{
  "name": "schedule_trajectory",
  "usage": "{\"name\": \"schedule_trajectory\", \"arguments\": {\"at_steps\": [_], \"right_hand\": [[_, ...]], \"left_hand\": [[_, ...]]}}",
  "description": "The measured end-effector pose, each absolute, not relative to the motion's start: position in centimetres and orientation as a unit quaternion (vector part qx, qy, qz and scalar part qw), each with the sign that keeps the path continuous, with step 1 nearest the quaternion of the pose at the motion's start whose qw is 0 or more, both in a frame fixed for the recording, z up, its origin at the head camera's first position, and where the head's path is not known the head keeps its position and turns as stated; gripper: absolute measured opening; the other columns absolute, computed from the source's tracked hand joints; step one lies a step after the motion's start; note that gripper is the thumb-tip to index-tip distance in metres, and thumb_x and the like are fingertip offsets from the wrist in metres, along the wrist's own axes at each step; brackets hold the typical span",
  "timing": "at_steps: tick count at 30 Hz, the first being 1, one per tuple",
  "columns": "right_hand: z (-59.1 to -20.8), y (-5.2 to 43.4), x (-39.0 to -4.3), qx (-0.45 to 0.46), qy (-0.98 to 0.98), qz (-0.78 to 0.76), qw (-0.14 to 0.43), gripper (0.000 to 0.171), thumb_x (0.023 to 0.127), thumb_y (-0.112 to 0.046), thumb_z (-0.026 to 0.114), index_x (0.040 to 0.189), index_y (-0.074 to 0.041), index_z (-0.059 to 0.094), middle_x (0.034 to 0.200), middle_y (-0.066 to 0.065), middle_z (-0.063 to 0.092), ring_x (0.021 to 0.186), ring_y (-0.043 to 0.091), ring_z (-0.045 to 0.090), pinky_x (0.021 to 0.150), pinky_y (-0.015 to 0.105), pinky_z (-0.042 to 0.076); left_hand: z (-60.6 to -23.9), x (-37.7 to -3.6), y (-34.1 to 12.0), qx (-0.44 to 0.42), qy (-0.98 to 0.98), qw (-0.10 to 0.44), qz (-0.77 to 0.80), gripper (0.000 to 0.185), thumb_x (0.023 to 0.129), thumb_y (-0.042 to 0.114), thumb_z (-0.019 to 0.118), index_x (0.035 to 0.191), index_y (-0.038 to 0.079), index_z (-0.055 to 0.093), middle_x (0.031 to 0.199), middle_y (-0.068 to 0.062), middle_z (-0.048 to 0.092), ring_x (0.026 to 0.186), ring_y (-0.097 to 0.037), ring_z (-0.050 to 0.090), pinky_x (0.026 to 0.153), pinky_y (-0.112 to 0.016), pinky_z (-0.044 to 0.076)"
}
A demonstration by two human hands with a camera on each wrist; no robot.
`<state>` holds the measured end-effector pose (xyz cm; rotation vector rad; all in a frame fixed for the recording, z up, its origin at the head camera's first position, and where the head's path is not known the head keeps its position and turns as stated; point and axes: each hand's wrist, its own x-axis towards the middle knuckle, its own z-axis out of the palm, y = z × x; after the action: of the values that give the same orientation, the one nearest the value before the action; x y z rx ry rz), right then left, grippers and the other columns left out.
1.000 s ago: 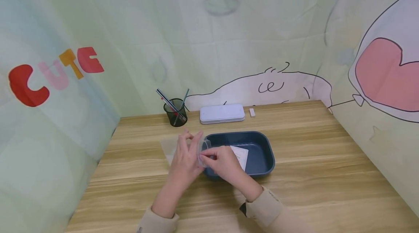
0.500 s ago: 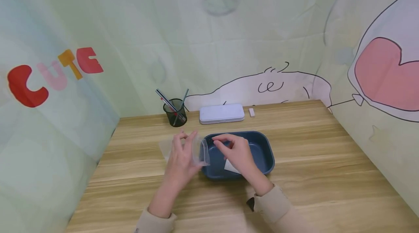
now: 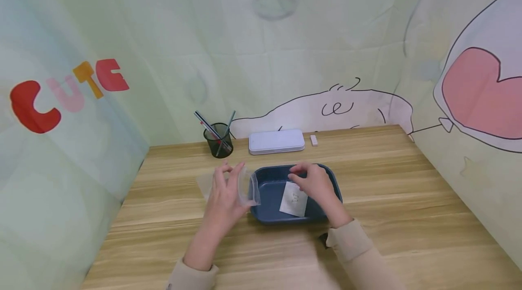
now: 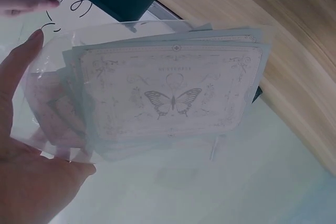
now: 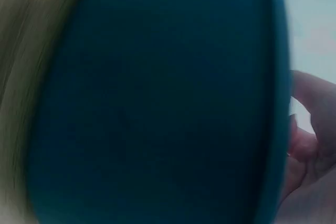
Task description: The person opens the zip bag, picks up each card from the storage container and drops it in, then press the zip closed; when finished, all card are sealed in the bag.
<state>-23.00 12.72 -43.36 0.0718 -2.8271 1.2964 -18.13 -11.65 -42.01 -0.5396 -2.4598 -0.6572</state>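
My left hand (image 3: 224,197) grips a clear plastic bag (image 3: 249,188) between thumb and fingers, its mouth spread towards the blue tub (image 3: 267,190). Inside the bag, in the left wrist view, lies a stack of pale cards (image 4: 173,87), the front one printed with a butterfly. Over the right part of the tub hovers my right hand (image 3: 318,186), fingers loosely bent with nothing visible between them. A white square packet (image 3: 294,199) with dark marks lies on the tub floor, just left of that hand. The tub's side fills most of the right wrist view.
Behind the tub stand a black mesh cup (image 3: 219,145) with pens, a white case (image 3: 276,141) and a small white eraser-like block (image 3: 313,140). Printed cloth walls (image 3: 261,68) enclose the wooden table (image 3: 399,199) at the back and sides.
My right hand has left the bag's mouth and moved right across the tub, uncovering the white packet. The left hand has shifted slightly left, still holding the bag.
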Motion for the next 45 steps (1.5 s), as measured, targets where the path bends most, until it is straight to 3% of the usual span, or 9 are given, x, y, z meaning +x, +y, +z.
{"name": "schedule_trajectory", "arguments": {"at_steps": [6,11,15,33,45], "right_hand": [[-44.3,13.0,-23.4,0.021,-0.956,0.290,-0.038,0.032,0.082,-0.030,0.077,0.108,-0.012,0.072,0.107,0.006,0.067,0.088,0.021,0.063,0.067,0.037,0.052],[-45.1,13.1,-23.5,0.000,-0.967,0.239,-0.089,0.040,0.076,-0.029,0.082,0.107,-0.009,0.069,0.101,0.011,0.057,0.078,0.023,0.056,0.063,0.038,0.049],[-45.8,13.0,-23.6,-0.014,-0.967,0.229,-0.107,0.050,0.070,-0.029,0.086,0.109,-0.008,0.064,0.099,0.013,0.049,0.079,0.026,0.053,0.066,0.041,0.048],[-46.7,13.2,-23.8,-0.014,-0.965,0.235,-0.115,0.062,0.064,-0.026,0.090,0.113,-0.005,0.057,0.101,0.016,0.044,0.083,0.030,0.050,0.071,0.046,0.046],[-46.5,13.2,-23.8,-0.009,-0.969,0.233,-0.086,0.059,0.063,-0.032,0.091,0.104,-0.008,0.056,0.098,0.014,0.043,0.080,0.029,0.050,0.063,0.040,0.045]], "left_hand": [[-42.1,-18.3,-11.7,-0.202,-0.910,0.275,-0.236,0.105,0.047,0.018,0.098,0.137,0.002,0.045,0.115,-0.018,0.035,0.131,-0.039,0.032,0.097,-0.049,0.043],[-42.2,-18.3,-11.7,-0.206,-0.906,0.283,-0.237,0.105,0.046,0.019,0.098,0.136,0.002,0.046,0.114,-0.017,0.036,0.130,-0.041,0.034,0.097,-0.049,0.043],[-42.2,-18.2,-11.7,-0.199,-0.912,0.269,-0.238,0.105,0.048,0.018,0.097,0.137,0.003,0.045,0.115,-0.017,0.035,0.132,-0.040,0.032,0.098,-0.048,0.042],[-42.1,-18.0,-11.8,-0.205,-0.915,0.250,-0.242,0.103,0.049,0.009,0.095,0.139,0.003,0.044,0.117,-0.016,0.034,0.131,-0.039,0.032,0.106,-0.044,0.034],[-42.0,-18.0,-11.8,-0.211,-0.912,0.260,-0.239,0.102,0.049,0.011,0.095,0.138,0.003,0.046,0.118,-0.018,0.035,0.128,-0.038,0.034,0.105,-0.045,0.034]]}}
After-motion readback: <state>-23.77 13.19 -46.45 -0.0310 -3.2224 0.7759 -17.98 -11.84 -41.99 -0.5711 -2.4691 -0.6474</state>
